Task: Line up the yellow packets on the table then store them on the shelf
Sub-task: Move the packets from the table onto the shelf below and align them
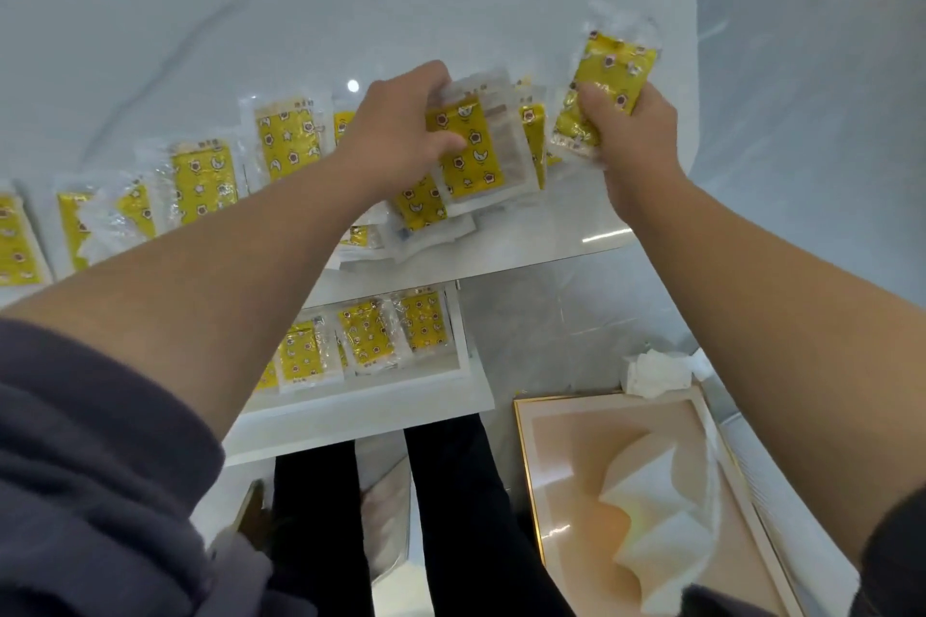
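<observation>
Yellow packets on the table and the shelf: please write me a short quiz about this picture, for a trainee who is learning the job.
1. True or false: the shelf below the table holds no packets.
2. Look at the left hand and the right hand. Which grips a packet? A) the left only B) the right only C) both
3. Fill in: the row of packets on the table lies on the person's ____ side.

Key:
1. False
2. C: the left hand grips one packet, the right hand grips another.
3. left
</observation>
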A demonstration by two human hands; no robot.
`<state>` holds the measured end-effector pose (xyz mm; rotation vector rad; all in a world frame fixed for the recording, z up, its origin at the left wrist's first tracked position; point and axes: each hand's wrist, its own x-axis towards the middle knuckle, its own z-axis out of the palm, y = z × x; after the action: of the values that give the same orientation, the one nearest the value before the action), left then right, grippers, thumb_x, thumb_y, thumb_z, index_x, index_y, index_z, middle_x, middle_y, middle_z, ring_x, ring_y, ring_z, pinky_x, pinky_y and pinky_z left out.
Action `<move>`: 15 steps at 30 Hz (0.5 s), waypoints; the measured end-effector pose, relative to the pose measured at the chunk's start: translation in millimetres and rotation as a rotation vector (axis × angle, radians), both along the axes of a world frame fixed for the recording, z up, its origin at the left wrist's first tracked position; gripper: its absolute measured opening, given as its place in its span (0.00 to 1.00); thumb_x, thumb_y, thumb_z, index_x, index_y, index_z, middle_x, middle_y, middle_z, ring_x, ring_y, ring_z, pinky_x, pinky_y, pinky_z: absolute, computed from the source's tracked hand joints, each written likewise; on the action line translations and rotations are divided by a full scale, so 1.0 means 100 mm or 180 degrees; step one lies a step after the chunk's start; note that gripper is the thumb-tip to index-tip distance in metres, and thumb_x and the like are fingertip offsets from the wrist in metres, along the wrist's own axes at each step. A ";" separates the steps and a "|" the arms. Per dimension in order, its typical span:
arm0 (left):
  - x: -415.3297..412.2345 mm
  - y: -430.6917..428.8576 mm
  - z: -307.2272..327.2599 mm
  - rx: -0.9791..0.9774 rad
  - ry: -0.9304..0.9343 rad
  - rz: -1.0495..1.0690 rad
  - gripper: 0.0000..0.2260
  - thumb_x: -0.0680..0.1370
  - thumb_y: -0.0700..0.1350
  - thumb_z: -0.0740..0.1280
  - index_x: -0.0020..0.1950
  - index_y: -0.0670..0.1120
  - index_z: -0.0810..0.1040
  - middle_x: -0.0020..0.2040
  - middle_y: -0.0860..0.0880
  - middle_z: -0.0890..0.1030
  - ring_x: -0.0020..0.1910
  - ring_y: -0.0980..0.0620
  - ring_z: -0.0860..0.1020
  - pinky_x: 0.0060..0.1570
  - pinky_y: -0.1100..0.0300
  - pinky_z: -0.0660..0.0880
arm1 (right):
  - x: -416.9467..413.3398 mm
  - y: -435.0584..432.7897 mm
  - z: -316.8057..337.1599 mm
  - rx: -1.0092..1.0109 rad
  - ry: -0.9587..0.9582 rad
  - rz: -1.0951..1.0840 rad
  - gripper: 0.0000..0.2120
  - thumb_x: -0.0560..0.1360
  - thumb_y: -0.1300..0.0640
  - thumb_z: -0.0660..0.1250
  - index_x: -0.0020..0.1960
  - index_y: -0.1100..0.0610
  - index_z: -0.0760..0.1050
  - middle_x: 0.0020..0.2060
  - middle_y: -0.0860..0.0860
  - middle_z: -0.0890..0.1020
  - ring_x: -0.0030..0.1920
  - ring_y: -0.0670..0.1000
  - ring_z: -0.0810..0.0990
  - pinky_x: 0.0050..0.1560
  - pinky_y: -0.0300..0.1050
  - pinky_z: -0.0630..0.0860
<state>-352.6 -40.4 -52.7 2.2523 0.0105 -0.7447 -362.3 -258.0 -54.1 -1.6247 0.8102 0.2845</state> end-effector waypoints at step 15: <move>0.30 0.02 0.21 -0.1663 0.0978 0.0317 0.13 0.75 0.35 0.69 0.59 0.41 0.75 0.53 0.45 0.82 0.51 0.50 0.83 0.49 0.57 0.80 | 0.09 0.06 -0.05 0.1113 0.0565 0.0583 0.16 0.76 0.65 0.66 0.63 0.57 0.76 0.54 0.56 0.84 0.53 0.57 0.84 0.51 0.54 0.81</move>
<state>-322.4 -38.1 -31.5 1.6200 0.0674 -0.9122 -352.9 -252.4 -59.6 -1.3558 0.6992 0.6712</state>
